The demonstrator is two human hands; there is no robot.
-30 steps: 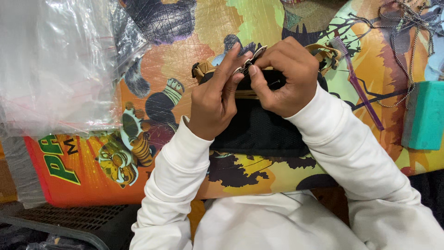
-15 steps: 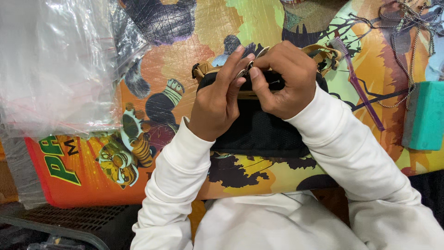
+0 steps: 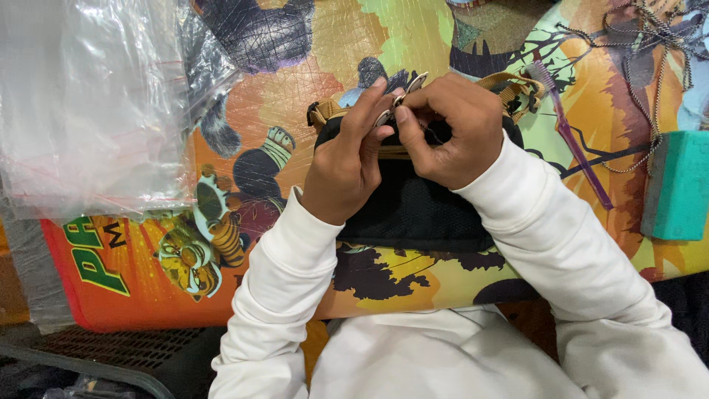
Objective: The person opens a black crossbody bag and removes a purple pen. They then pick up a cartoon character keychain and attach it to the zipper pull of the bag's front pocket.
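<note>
A small black mesh bag (image 3: 413,210) with tan straps (image 3: 509,85) lies on a colourful cartoon-printed board. My left hand (image 3: 347,159) and my right hand (image 3: 450,129) meet at the bag's top edge. Their fingertips pinch small silver metal zipper pulls (image 3: 402,96) that stick up between them. Both arms wear white sleeves. The bag's top opening is hidden under my fingers.
A pile of clear plastic bags (image 3: 88,103) covers the board's left side. A purple toothbrush (image 3: 569,125) lies right of the bag, with a teal block (image 3: 676,185) and tangled cords (image 3: 650,44) at the far right. The cartoon board (image 3: 258,148) ends near my lap.
Both hands stay at the bag's top; the fingers have shifted slightly around the metal pulls. The bag has not moved.
</note>
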